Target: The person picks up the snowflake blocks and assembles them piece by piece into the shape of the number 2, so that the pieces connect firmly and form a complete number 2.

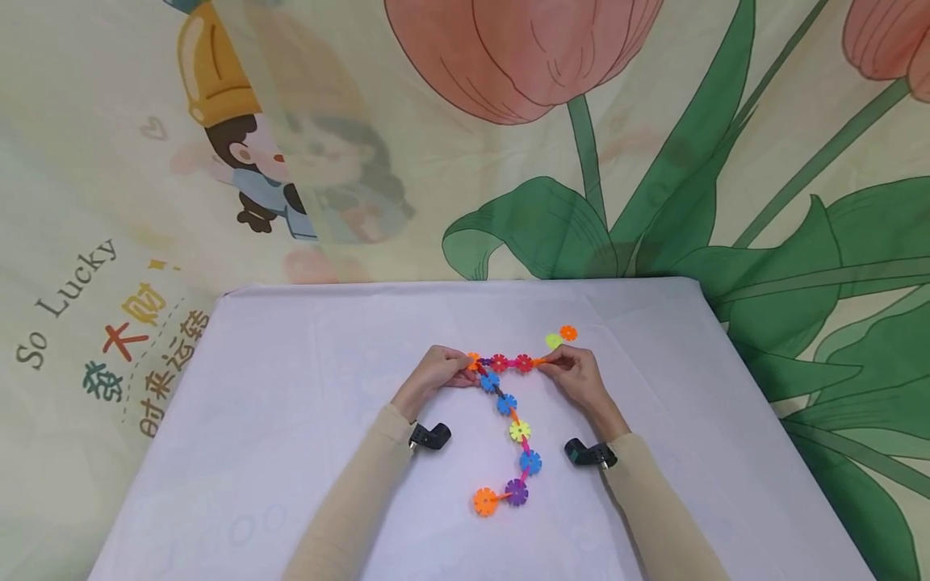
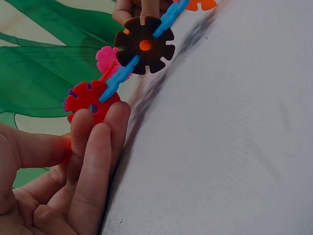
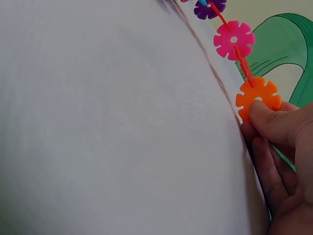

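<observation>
A chain of slotted plastic snowflake discs [image 1: 520, 431] spans both hands and trails down the table towards the front. My left hand [image 1: 441, 369] pinches the chain at its upper left corner; in the left wrist view the fingertips [image 2: 100, 142] are on a red disc [image 2: 83, 100], with a dark disc [image 2: 145, 45] further along. My right hand [image 1: 577, 375] pinches an orange disc [image 3: 259, 95] at the chain's right end between thumb and fingers. A pink disc [image 3: 234, 40] joins on beside it. At the chain's near end is another orange disc [image 1: 485, 502], next to a purple one [image 1: 517, 492].
A loose yellow-green disc [image 1: 554, 340] and a loose orange disc [image 1: 569, 332] lie just beyond the right hand. A white cloth covers the table [image 1: 291, 452]. Behind its back edge hangs a printed curtain with tulips [image 1: 523, 56].
</observation>
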Demonstrator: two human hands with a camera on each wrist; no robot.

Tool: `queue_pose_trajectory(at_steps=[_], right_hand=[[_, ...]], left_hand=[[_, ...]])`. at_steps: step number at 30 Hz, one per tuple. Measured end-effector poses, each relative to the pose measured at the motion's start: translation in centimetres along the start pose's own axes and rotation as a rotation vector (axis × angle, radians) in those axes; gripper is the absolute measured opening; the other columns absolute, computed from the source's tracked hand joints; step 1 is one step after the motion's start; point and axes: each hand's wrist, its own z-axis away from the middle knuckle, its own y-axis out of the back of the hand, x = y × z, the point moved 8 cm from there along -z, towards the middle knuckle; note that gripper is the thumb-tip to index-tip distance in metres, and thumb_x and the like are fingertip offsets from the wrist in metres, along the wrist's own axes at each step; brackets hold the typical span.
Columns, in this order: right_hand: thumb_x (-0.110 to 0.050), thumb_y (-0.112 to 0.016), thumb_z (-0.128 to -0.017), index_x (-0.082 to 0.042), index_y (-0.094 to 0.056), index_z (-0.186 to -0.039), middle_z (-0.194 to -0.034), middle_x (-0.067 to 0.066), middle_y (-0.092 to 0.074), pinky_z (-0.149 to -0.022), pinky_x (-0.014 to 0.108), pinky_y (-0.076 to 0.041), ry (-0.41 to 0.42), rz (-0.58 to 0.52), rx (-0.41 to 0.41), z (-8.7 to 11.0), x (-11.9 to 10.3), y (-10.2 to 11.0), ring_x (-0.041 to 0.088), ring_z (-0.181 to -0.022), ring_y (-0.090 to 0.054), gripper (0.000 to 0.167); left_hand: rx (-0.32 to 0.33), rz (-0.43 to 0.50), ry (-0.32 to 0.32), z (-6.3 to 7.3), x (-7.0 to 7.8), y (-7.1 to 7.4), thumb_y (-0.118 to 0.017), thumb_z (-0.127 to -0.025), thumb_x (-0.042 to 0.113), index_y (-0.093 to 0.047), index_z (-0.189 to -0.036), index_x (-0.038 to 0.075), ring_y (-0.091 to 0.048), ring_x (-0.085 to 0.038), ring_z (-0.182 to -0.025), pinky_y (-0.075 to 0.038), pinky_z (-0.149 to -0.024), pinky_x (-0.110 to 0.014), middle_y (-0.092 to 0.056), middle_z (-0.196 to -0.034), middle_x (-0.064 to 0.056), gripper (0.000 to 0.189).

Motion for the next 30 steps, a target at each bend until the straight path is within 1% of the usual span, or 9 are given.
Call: queue_pose_trajectory(at_steps=[2, 10, 16, 20, 26, 30], right_hand=[[-0.003, -0.076, -0.085, 0.001, -0.074, -0.089, -0.092, 0.015, -0.07, -0.073, 0.014, -0.048, 0.0, -0.004, 0.009, 0.08, -0.01, 0.01, 0.023, -0.085, -0.056, 0.006], [-0.002, -0.077, -0.084, 0.001, -0.074, -0.088, -0.09, 0.015, -0.071, -0.072, 0.015, -0.049, 0.022, -0.029, 0.013, 0.21, -0.05, 0.04, 0.022, -0.082, -0.057, 0.006], [0.0, -0.076, -0.084, 0.004, -0.072, -0.088, -0.09, 0.017, -0.07, -0.072, 0.016, -0.049, 0.028, -0.066, 0.003, 0.41, -0.12, -0.03, 0.022, -0.081, -0.057, 0.006], [-0.003, -0.076, -0.085, 0.006, -0.071, -0.088, -0.089, 0.017, -0.07, -0.071, 0.017, -0.049, 0.037, -0.056, -0.006, 0.47, -0.08, -0.19, 0.022, -0.08, -0.057, 0.01], [-0.01, -0.079, -0.085, 0.004, -0.071, -0.085, -0.087, 0.015, -0.07, -0.07, 0.017, -0.049, 0.045, -0.053, 0.004, 0.43, -0.03, -0.08, 0.019, -0.077, -0.057, 0.016], [-0.006, -0.079, -0.083, 0.004, -0.071, -0.084, -0.085, 0.016, -0.07, -0.067, 0.017, -0.049, 0.05, -0.071, 0.007, 0.49, 0.01, -0.04, 0.018, -0.074, -0.056, 0.013]], left_hand=[[0.005, -0.01, -0.003, 0.07, 0.11, 0.02, -0.056, -0.098, 0.005, -0.066, -0.109, -0.013, -0.07, -0.014, -0.068, -0.057, -0.066, -0.025, -0.068, -0.071, -0.007, 0.023], [-0.004, 0.0, -0.016, 0.21, 0.08, -0.08, -0.055, -0.098, 0.004, -0.066, -0.11, -0.014, -0.069, -0.013, -0.067, -0.057, -0.067, -0.025, -0.068, -0.071, -0.009, 0.024], [0.012, -0.011, -0.031, 0.22, 0.05, -0.01, -0.055, -0.098, 0.003, -0.066, -0.111, -0.014, -0.07, -0.014, -0.068, -0.057, -0.067, -0.026, -0.068, -0.072, -0.008, 0.024], [0.005, 0.007, -0.033, 0.35, 0.09, 0.01, -0.055, -0.098, 0.003, -0.065, -0.111, -0.014, -0.07, -0.016, -0.069, -0.058, -0.069, -0.027, -0.068, -0.071, -0.008, 0.024], [0.0, 0.018, -0.048, 0.48, 0.22, -0.09, -0.055, -0.097, 0.001, -0.065, -0.111, -0.015, -0.069, -0.014, -0.067, -0.058, -0.068, -0.027, -0.069, -0.072, -0.008, 0.024], [0.003, 0.016, -0.05, 0.36, 0.08, -0.2, -0.055, -0.097, 0.001, -0.065, -0.11, -0.015, -0.069, -0.014, -0.067, -0.057, -0.067, -0.026, -0.068, -0.071, -0.008, 0.024]])
